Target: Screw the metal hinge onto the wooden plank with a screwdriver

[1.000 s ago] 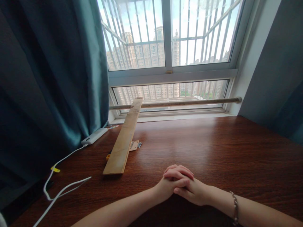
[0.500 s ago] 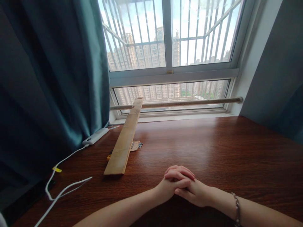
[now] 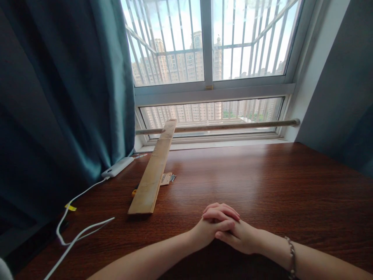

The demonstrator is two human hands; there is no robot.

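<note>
The left hand (image 3: 207,230) and the right hand (image 3: 237,236) lay clasped together on the dark wooden counter (image 3: 262,182), fingers folded over one another and grasping nothing but each other. A beaded bracelet (image 3: 290,252) circled the right wrist. Nearest to them, off to the left, lay a long wooden plank (image 3: 153,173) — its near end on the counter, its far end up by the window sill. Small bits, too small to tell apart, peeked from under its edges. Farther left — a white power bank (image 3: 117,167) with its white cable (image 3: 78,229), beside the teal curtain (image 3: 58,97).
</note>
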